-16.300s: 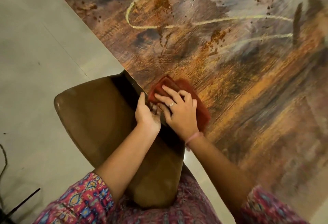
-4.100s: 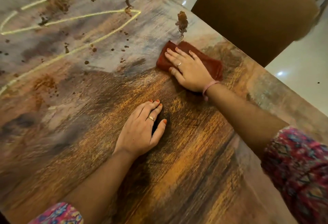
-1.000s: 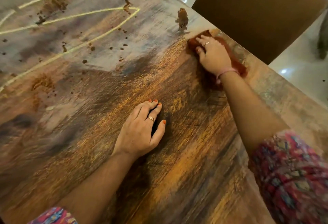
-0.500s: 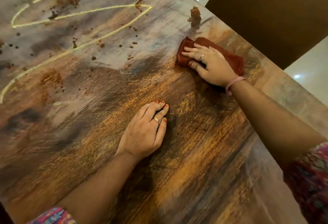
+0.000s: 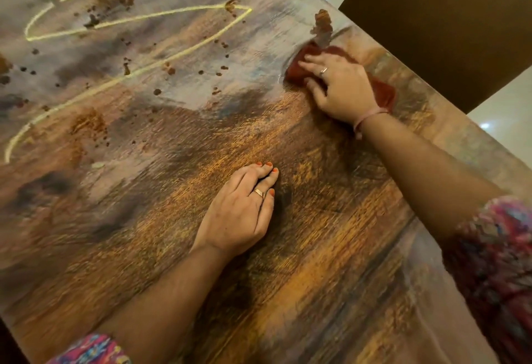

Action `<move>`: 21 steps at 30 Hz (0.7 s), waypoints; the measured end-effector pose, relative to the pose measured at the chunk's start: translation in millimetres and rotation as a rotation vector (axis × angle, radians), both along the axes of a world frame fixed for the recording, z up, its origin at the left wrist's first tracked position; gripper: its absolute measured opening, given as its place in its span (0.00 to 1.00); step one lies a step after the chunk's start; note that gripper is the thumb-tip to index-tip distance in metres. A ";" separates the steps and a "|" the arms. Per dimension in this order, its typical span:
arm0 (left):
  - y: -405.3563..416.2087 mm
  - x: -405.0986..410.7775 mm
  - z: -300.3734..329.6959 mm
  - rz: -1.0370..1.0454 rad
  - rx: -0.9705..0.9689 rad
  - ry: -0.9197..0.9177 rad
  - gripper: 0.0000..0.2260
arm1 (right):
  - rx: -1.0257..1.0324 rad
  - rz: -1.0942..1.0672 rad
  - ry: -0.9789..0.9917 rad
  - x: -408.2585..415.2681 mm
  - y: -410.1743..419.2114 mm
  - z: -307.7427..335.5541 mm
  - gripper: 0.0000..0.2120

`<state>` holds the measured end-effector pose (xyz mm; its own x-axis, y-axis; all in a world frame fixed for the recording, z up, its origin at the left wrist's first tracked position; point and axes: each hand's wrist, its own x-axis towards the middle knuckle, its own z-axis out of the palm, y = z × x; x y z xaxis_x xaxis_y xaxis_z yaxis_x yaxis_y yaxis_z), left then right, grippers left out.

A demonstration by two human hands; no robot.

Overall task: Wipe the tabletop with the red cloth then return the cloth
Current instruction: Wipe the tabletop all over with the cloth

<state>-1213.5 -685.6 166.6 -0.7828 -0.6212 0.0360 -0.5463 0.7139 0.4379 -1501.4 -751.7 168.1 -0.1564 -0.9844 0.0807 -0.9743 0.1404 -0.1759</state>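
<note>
Lying bunched near the desk's far right edge, red cloth (image 5: 383, 91) | right hand (image 5: 342, 87) presses it flat, fingers extended, not clenched | left hand (image 5: 239, 214) rests palm-down, released, mid-desk (image 5: 316, 291) | brown spots (image 5: 126, 67) and yellow lines (image 5: 149, 18) far left | brown chair (image 5: 449, 23) beyond edge.

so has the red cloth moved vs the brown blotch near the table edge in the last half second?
Yes. The red cloth has slid up to the brown blotch, its top edge now at the blotch's lower end.
</note>
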 end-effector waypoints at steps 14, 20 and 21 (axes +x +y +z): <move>-0.8 1.1 -1.4 0.000 -0.009 -0.008 0.20 | -0.062 -0.376 -0.007 -1.6 -18.2 -1.9 0.20; -0.3 1.3 -1.7 0.003 -0.016 -0.014 0.20 | -0.033 -0.807 -0.166 -7.3 -35.3 5.6 0.20; 0.0 1.0 -0.8 0.002 -0.014 -0.021 0.20 | -0.034 -0.702 -0.169 13.0 -33.0 5.5 0.20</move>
